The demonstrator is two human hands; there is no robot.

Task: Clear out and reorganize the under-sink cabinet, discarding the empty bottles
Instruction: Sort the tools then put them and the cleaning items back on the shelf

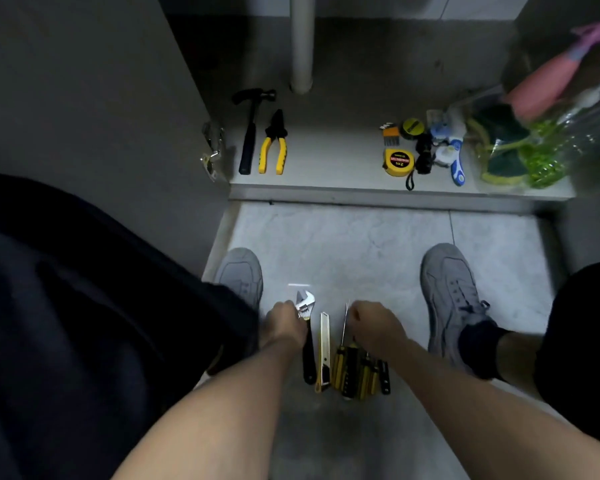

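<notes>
The person was crouched on the pale tiled floor (pixel 361 244) in front of the open grey under-sink cabinet (pixel 326 157), and the step in hand looked like sorting the tools and putting them back. The left hand (pixel 284 318) had its grip closed on the silver adjustable wrench with a black handle (pixel 307 327). The right hand (pixel 369 322) was curled over the thin metal screwdriver shaft (pixel 344 323); I could not tell if its grip truly held it. Beside them lay a white and yellow box cutter (pixel 324 348) and a bunch of yellow and black screwdrivers (pixel 355 370). Next, I think, the wrench needed lifting up into the cabinet, near the black hammer (pixel 250 133) and yellow-handled pliers (pixel 274 143). The cabinet looked tidy, with a yellow tape measure (pixel 398 161) to the right. No bottles were clearly in view.
</notes>
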